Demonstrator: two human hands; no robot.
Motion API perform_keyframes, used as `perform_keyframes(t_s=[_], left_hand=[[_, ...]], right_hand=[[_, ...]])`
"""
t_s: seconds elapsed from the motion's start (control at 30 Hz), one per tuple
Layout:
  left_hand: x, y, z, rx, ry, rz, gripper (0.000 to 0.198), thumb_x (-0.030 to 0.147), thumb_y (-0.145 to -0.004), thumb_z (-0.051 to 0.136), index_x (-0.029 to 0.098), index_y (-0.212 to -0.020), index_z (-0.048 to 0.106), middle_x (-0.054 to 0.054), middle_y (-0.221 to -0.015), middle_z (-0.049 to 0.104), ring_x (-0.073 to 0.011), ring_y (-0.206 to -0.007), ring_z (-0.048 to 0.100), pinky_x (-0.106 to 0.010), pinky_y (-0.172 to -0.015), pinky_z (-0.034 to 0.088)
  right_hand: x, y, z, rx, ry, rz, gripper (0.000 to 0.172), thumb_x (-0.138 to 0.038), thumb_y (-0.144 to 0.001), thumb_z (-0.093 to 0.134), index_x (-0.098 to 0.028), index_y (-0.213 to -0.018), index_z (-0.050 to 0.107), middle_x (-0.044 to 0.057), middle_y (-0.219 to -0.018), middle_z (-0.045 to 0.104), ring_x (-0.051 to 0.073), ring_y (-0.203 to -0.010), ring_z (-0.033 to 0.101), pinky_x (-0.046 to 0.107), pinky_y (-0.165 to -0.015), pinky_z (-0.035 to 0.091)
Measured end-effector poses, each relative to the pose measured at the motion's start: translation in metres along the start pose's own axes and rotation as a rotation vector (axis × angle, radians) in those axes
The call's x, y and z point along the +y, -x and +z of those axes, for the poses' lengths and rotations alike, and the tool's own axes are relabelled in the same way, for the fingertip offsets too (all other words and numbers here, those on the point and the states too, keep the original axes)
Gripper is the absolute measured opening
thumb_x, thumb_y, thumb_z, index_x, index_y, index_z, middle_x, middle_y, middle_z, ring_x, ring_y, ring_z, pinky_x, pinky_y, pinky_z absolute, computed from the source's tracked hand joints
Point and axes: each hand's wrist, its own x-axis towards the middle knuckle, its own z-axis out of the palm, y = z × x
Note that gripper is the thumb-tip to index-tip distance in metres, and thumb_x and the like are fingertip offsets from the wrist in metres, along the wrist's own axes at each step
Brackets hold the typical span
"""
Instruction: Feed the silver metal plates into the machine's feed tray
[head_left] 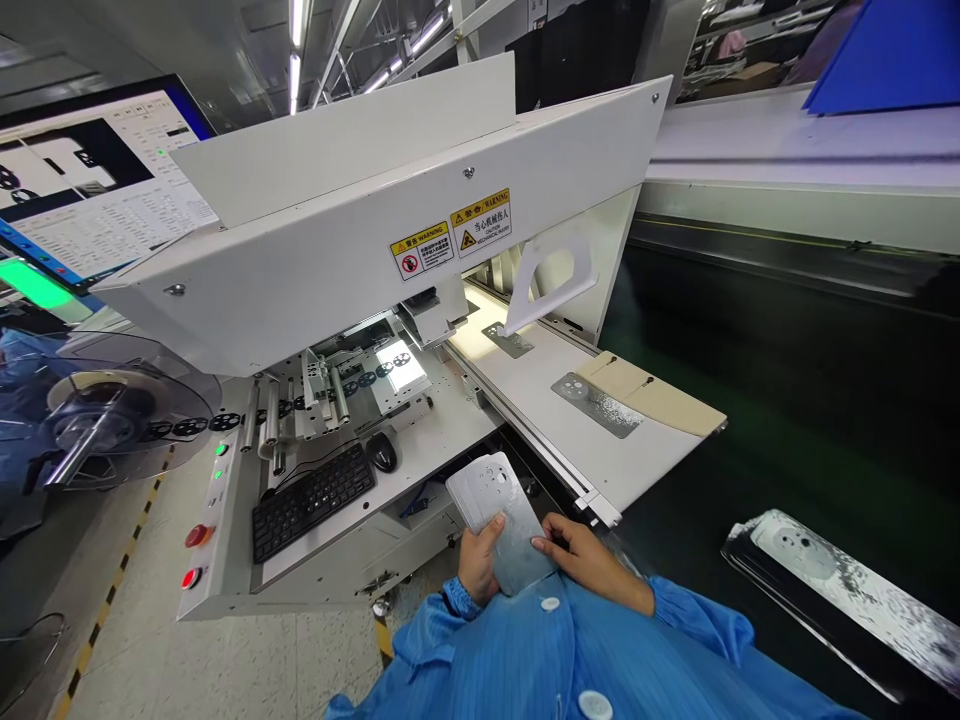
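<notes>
A thin stack of grey phone back panels [514,535] is held close to my body, its camera cut-outs at the upper end. My left hand [478,565] grips the stack's left edge, thumb flat on the top panel. At the right edge my right hand [585,560] pinches with thumb and forefinger; whether it has one panel or several cannot be seen. Beyond my hands, a phone back panel [596,404] lies on the white conveyor [540,390]. A second panel [510,340] lies further in, beside the machine's lit opening.
The white machine [360,220] carries warning labels. A keyboard [313,500] and mouse [381,452] rest on its ledge, near red buttons [196,536]. At left stands a reel [105,410] of black parts. A black tray [795,610] with a panel on it lies at right.
</notes>
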Motion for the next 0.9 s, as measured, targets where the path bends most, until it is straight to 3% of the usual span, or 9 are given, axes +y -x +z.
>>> perform_keyframes(t_s=[0.53,0.9], left_hand=[[-0.0008,-0.0028,-0.0019,-0.012,0.004,-0.041,0.051,0.038,-0.044,0.085,0.013,-0.086,0.072,-0.009,-0.077,0.073,-0.0301,-0.081,0.068,-0.041,-0.083,0.050],[-0.0082,-0.0061,-0.0064,-0.008,-0.013,-0.023,0.057,0.039,-0.047,0.084,0.011,-0.095,0.070,-0.009,-0.078,0.072,-0.0293,-0.081,0.066,-0.040,-0.080,0.049]], right_hand=[[0.0019,-0.0010,-0.0004,0.049,-0.054,0.012,0.040,-0.060,-0.081,0.047,-0.022,-0.071,0.043,-0.003,-0.063,0.049,0.013,-0.062,0.047,0.027,-0.056,0.040],[0.0036,-0.0001,-0.0004,0.047,-0.065,0.017,0.041,-0.062,-0.080,0.048,-0.021,-0.071,0.044,-0.002,-0.065,0.050,0.014,-0.063,0.049,0.027,-0.057,0.040]])
